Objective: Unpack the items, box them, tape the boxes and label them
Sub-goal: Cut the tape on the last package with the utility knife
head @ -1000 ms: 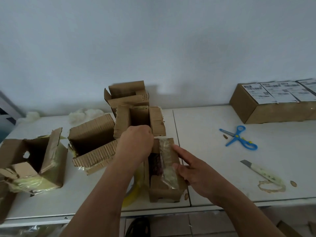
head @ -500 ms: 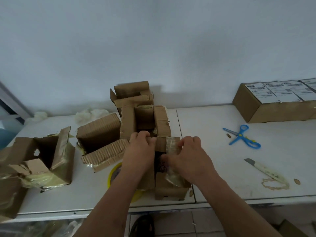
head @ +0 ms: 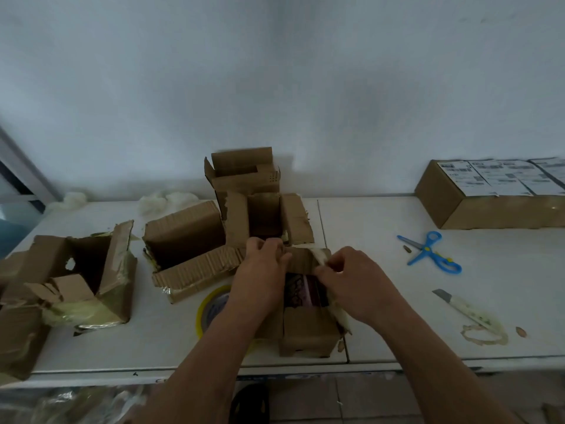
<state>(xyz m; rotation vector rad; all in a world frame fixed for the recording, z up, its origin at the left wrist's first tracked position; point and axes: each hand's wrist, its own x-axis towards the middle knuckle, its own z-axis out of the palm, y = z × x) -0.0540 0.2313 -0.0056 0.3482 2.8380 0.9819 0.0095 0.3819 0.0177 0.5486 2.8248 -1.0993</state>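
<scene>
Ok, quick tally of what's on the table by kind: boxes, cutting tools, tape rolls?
Opened cardboard boxes: 5, incl. the small box gripped by left hand and right hand
Closed box with labels: 1
Scissors: 1
Utility knife: 1
Yellow tape roll: 1
Total: 9

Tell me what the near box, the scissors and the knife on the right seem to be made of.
Near box: brown corrugated cardboard, matte, with worn edges and yellowish tape residue. Scissors: glossy blue handles, likely plastic; the blades look grey, probably metal. Knife: pale body, probably plastic, smeared with tape; the grey angled tip looks like metal.
</scene>
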